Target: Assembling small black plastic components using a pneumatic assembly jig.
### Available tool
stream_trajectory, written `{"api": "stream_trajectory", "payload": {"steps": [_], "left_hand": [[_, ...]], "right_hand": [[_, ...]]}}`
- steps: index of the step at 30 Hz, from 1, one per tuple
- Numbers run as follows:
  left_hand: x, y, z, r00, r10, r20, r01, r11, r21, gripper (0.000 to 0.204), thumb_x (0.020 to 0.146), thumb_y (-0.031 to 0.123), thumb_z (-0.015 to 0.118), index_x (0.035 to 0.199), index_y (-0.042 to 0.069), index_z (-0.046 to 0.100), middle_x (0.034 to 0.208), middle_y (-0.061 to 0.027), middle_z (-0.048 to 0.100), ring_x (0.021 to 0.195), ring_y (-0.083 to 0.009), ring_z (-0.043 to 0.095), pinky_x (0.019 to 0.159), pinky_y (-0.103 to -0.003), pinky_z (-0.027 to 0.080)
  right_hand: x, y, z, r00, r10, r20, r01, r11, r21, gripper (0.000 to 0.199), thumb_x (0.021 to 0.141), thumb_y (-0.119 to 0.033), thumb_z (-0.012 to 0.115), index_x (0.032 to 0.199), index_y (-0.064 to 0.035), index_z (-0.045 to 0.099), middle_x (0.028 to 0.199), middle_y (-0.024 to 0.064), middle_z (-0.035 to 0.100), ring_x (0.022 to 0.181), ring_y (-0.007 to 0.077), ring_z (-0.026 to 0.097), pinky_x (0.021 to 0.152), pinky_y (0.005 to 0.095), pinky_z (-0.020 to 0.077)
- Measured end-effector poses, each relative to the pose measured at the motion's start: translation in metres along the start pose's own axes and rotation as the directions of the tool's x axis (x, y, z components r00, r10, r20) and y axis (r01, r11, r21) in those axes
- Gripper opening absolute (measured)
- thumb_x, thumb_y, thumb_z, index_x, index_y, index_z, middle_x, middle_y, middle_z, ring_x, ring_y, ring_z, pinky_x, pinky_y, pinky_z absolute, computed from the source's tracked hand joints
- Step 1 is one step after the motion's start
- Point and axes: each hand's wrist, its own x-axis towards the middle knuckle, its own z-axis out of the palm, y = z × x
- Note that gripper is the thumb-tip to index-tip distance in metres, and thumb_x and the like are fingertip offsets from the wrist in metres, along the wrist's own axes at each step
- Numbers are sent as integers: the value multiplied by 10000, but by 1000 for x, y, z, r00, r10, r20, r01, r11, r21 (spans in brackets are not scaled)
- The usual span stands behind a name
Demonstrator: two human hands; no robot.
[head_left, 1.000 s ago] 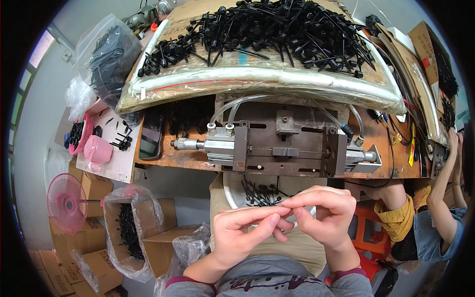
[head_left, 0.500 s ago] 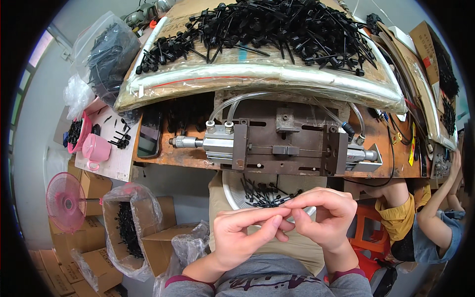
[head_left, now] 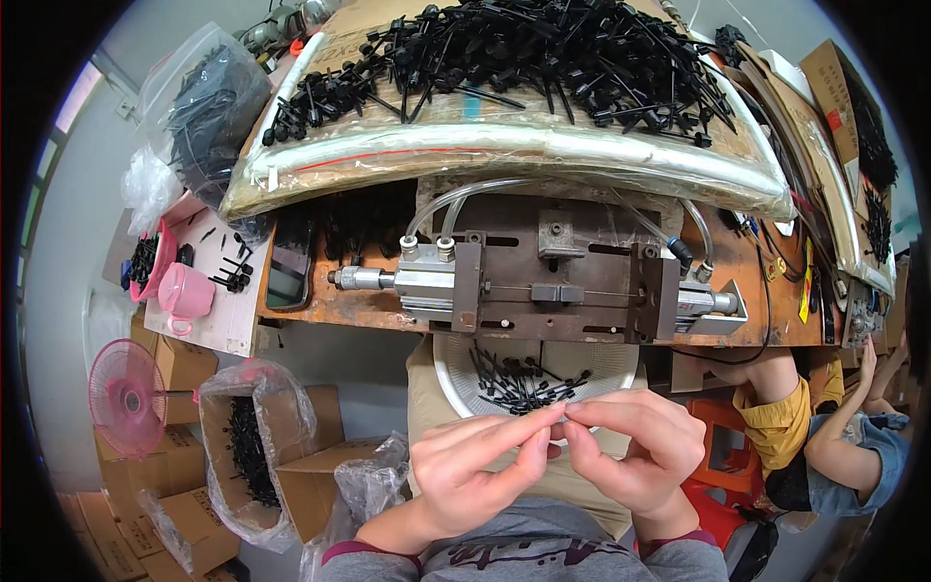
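My left hand [head_left: 472, 468] and my right hand [head_left: 642, 452] meet fingertip to fingertip in front of my body. Thumb and fingers of each are pinched together; whatever sits between them is too small or too covered to make out. Just beyond them, a white plastic basket [head_left: 454, 380] rests on my lap and holds several thin black plastic parts with knobbed ends [head_left: 524, 380]. Above it on the bench is a brown metal fixture [head_left: 606, 233] with a small dark block [head_left: 558, 293] at its middle and a silver air cylinder [head_left: 427, 294] on the left side.
A large heap of black plastic parts [head_left: 543, 68] covers a plastic-wrapped cardboard tray [head_left: 388, 165] above the fixture. At left are a pink cup [head_left: 187, 291], a pink fan [head_left: 126, 400] and a lined carton of parts [head_left: 215, 427]. Another person's arm [head_left: 842, 427] shows at right.
My pinched hands have come slightly lower, and their fingertips are closer together. More of the basket's black parts show beyond them. The other person's hands at right have shifted down.
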Motion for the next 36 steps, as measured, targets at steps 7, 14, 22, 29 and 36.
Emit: {"api": "stream_trajectory", "payload": {"steps": [7,14,22,29,36], "left_hand": [[1,-1,3,985,170,-11,-167,978,125,280,760,-94,684,1037,-61,712,778,-133,721,675,-197,714,637,-279,571],[2,-3,4,978,207,4,-206,967,149,295,745,-100,689,1037,-65,709,784,-136,720,685,-204,715,640,-287,574],[2,-3,5,973,229,27,-230,952,200,324,690,-86,733,1012,-67,717,789,-135,718,706,-228,726,675,-311,611],[0,-6,4,961,273,47,-277,935,222,334,673,-81,746,1005,-59,720,767,-117,704,706,-228,720,662,-311,608],[-2,-9,5,956,289,50,-293,934,207,340,663,-83,745,1001,-59,719,749,-106,693,688,-228,711,655,-311,604]], "right_hand": [[1,-4,0,999,32,3,-32,999,-11,159,702,39,763,854,26,719,772,108,712,658,192,700,603,273,572],[0,-4,-2,998,62,14,-62,998,-12,162,705,36,768,859,29,717,775,117,711,658,188,700,598,265,568],[2,-6,-4,995,86,44,-85,996,-30,153,714,33,763,858,25,715,754,106,706,629,158,694,566,246,555],[5,-10,-4,992,107,64,-101,992,-77,116,725,25,760,825,12,703,700,79,686,571,132,675,520,226,534],[6,-8,-6,988,111,104,-101,991,-93,97,727,12,760,797,-12,697,648,48,651,524,113,640,472,217,494]]}}
